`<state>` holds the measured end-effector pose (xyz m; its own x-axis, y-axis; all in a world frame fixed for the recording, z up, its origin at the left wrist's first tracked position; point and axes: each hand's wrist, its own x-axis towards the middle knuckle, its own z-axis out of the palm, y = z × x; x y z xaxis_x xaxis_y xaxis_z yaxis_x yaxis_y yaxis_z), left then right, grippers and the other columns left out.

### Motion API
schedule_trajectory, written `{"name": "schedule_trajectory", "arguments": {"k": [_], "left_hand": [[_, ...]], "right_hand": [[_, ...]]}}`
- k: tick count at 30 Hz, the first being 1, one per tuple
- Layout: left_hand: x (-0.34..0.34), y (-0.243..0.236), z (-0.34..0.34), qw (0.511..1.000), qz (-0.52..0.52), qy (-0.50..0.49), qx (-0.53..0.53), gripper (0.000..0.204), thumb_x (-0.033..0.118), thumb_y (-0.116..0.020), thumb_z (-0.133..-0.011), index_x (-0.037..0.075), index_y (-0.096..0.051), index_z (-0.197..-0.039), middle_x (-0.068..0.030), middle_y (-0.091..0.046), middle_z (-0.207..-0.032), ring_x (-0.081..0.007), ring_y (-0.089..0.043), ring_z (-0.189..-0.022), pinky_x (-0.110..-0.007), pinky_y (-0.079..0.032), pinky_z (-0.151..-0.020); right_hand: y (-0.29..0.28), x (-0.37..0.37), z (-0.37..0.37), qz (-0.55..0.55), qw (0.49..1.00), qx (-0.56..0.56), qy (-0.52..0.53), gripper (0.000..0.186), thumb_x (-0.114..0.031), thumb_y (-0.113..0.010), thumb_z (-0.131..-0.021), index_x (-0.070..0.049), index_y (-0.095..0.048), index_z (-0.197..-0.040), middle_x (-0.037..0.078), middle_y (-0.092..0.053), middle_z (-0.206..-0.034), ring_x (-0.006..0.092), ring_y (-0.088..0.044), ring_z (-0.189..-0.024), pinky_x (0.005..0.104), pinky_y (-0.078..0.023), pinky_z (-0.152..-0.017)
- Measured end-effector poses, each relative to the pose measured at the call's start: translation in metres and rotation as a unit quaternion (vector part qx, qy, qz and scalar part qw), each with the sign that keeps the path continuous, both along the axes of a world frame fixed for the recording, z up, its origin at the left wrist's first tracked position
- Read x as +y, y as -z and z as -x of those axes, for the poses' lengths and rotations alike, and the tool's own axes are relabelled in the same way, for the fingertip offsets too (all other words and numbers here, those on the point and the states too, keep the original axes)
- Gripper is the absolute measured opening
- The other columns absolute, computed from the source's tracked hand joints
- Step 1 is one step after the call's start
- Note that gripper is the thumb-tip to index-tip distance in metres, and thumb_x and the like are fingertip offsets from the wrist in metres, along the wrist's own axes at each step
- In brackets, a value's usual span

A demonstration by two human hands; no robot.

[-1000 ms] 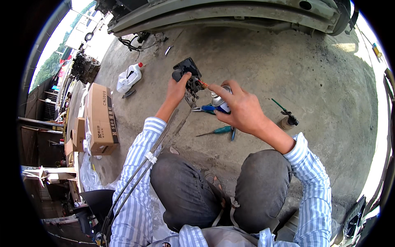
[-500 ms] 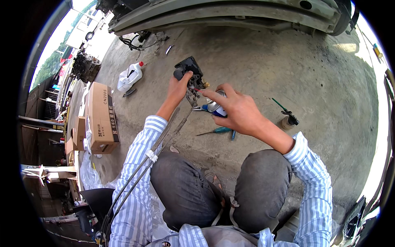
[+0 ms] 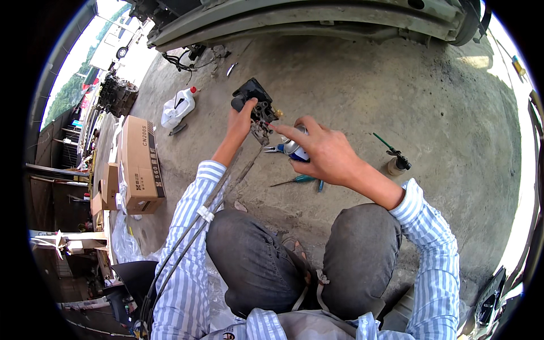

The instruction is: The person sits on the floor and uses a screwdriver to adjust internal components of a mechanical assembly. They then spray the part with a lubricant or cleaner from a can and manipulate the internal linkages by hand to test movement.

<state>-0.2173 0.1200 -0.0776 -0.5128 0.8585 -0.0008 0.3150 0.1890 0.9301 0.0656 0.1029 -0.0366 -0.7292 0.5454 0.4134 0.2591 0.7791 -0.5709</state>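
My left hand (image 3: pixel 240 122) grips a black and metal mechanical part (image 3: pixel 253 92) with a brass-coloured fitting, held above the concrete. Two dark cables (image 3: pixel 243 171) run from its lower end back along my left forearm, joined by a white clip (image 3: pixel 205 213). Wrapped round a spray can (image 3: pixel 290 148) is my right hand (image 3: pixel 333 152), its index finger on top. The can's red nozzle end points at the part's lower metal section, very close to it. Whether spray comes out cannot be seen. Behind the can, blue-handled pliers (image 3: pixel 275 149) lie partly hidden.
A teal-handled screwdriver (image 3: pixel 301 178) lies nearer my knees. To the right stands a small bottle with a black pump top and green tube (image 3: pixel 400 162). Left are a white jug (image 3: pixel 178 107) and a cardboard box (image 3: pixel 140 170). A vehicle's metal crossbeam (image 3: pixel 317 29) spans the far side.
The part in my left hand has shifted slightly left. My right hand with the spray can has moved left a little too, keeping its nozzle by the part.
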Motion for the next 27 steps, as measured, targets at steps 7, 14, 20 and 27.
{"name": "schedule_trajectory", "arguments": {"k": [7,14,20,27], "left_hand": [[0.003,0.008,0.016,0.997,-0.049,-0.009,-0.053,0.035,0.033,-0.065,-0.089,0.000,-0.067,-0.099,-0.0016,-0.065,-0.089,-0.0118,-0.057,-0.081,-0.029,-0.045,-0.074],[-0.006,-0.006,0.017,0.974,-0.040,-0.021,-0.224,0.030,0.032,-0.062,-0.090,0.005,-0.062,-0.102,-0.0038,-0.066,-0.090,-0.0164,-0.064,-0.079,-0.033,-0.050,-0.072],[0.000,-0.013,0.037,0.932,-0.034,0.020,-0.361,0.035,0.034,-0.061,-0.089,0.003,-0.060,-0.106,-0.0070,-0.068,-0.094,-0.0205,-0.065,-0.082,-0.036,-0.051,-0.076],[-0.004,-0.058,0.003,0.902,-0.048,0.114,-0.414,0.044,0.034,-0.057,-0.091,0.000,-0.057,-0.119,-0.0120,-0.068,-0.110,-0.0262,-0.065,-0.098,-0.040,-0.050,-0.090]], "right_hand": [[-0.001,-0.002,0.002,0.000,1.000,-0.006,-0.007,0.073,-0.019,-0.076,-0.071,-0.023,-0.049,-0.139,0.017,-0.054,-0.114,0.0357,-0.065,-0.093,0.0437,-0.056,-0.070],[-0.002,0.005,-0.014,0.093,0.992,0.071,0.054,0.076,-0.021,-0.077,-0.074,-0.024,-0.045,-0.143,0.014,-0.054,-0.121,0.0376,-0.064,-0.093,0.0449,-0.054,-0.076],[0.077,0.019,-0.035,0.129,0.970,0.078,0.188,0.082,-0.015,-0.078,-0.074,-0.018,-0.040,-0.147,0.014,-0.052,-0.128,0.0376,-0.060,-0.106,0.0451,-0.052,-0.084],[0.158,-0.015,-0.071,0.114,0.970,-0.005,0.215,0.086,-0.010,-0.081,-0.070,-0.014,-0.041,-0.146,0.015,-0.051,-0.132,0.0372,-0.056,-0.115,0.0440,-0.050,-0.091]]}}
